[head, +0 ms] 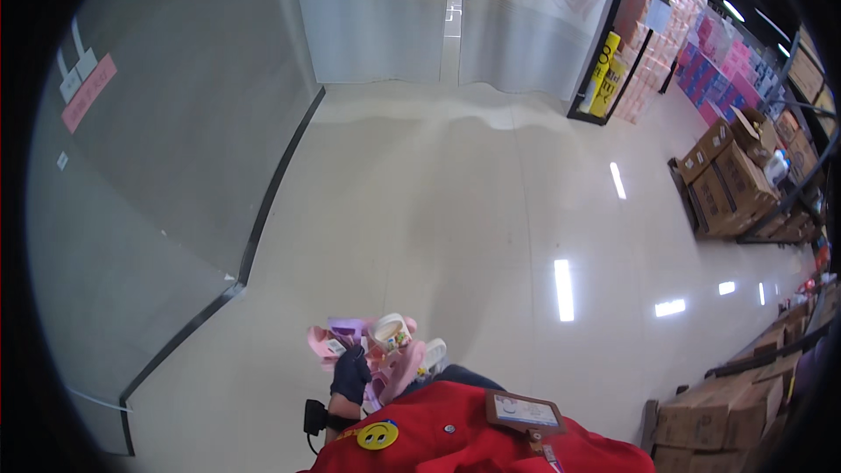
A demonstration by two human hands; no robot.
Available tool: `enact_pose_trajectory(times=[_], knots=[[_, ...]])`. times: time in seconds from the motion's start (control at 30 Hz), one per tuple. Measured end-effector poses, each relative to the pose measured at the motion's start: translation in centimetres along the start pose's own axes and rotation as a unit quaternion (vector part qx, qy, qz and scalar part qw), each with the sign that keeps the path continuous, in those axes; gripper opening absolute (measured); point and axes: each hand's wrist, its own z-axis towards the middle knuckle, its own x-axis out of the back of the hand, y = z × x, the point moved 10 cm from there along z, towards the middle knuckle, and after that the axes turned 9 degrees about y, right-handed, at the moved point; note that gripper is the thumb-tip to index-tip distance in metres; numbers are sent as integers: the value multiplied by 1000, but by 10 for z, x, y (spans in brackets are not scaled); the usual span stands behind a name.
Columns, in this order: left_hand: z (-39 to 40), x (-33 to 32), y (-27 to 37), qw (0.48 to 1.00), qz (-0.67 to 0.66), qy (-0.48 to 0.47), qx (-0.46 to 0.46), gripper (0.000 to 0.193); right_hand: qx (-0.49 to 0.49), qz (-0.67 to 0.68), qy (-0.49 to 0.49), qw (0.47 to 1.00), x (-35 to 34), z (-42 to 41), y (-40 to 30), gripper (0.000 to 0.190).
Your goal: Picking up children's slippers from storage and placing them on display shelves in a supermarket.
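My left hand (351, 373), in a dark glove, is closed on a bundle of slippers at the lower middle of the view. A pink slipper (403, 368) hangs on the right side of the bundle. At its far side are a purple slipper (347, 326) and a white slipper (389, 328) with small coloured decorations. Another white slipper (434, 353) shows near my leg. The glove and the overlapping soles hide how the bundle is joined. My right hand is out of view.
A grey wall (190, 112) with a dark baseboard runs along the left. White strip-like curtains (374, 26) hang ahead with a narrow gap between them. Cardboard boxes (729, 187) stand at the right, with more cartons (696, 417) at the lower right. The tiled floor (460, 210) is glossy.
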Motion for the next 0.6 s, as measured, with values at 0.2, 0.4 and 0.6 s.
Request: enact_pose_trajectory(times=[0.2, 0.4, 0.6], knots=[[50, -151, 138, 985, 85, 48, -139, 24, -84, 407, 184, 891, 309, 314, -37, 38], [175, -293, 231, 972, 194, 49, -123, 27, 113, 374, 330, 859, 584, 467, -176, 30], [322, -424, 323, 976, 200, -12, -87, 27, 118, 301, 344, 881, 703, 509, -227, 26]])
